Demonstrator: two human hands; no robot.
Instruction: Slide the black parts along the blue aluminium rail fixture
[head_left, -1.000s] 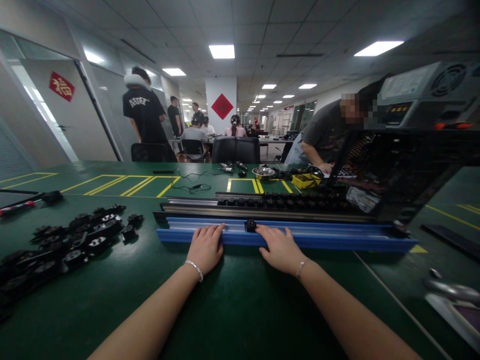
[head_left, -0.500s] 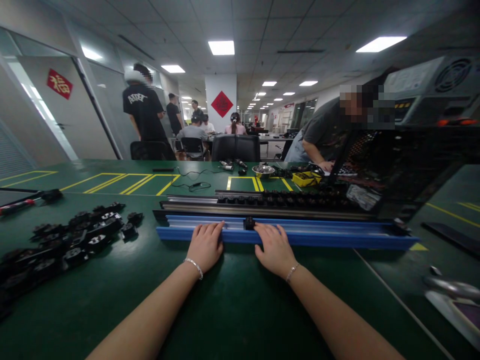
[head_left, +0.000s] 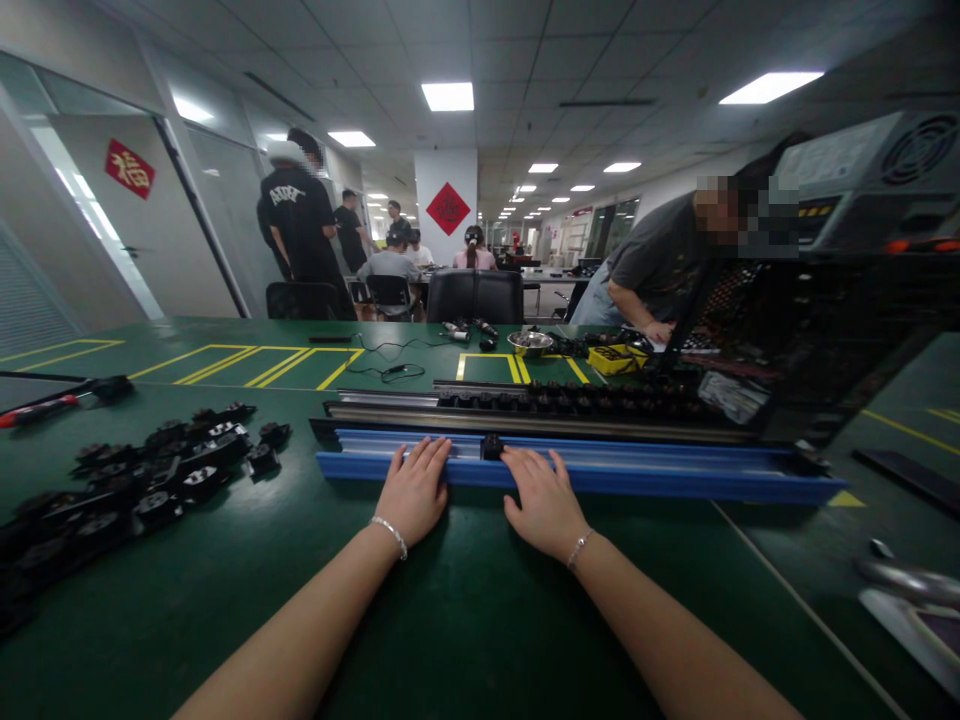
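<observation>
A long blue rail (head_left: 660, 478) lies across the green table in front of me, with a bright inner channel. In that channel sits a small black block (head_left: 492, 447). The fingers of my left hand (head_left: 411, 490) lie stretched over the rail's near edge, left of the block and apart from it. On the other side, my right hand (head_left: 546, 497) has its fingers out over the rail, and its index fingertip appears to touch the block's right side. Another dark piece (head_left: 806, 460) is at the rail's right end.
Behind the rail is a dark rail (head_left: 540, 427) with a row of black blocks (head_left: 577, 398). Several black parts (head_left: 180, 470) are heaped on the left. An open computer case (head_left: 810, 340) stands at the right. A metal bowl (head_left: 531, 343) and a yellow object (head_left: 615, 358) are farther back.
The black block has moved a little left along the blue rail, and my right hand has moved left with it. My left hand stays in nearly the same place.
</observation>
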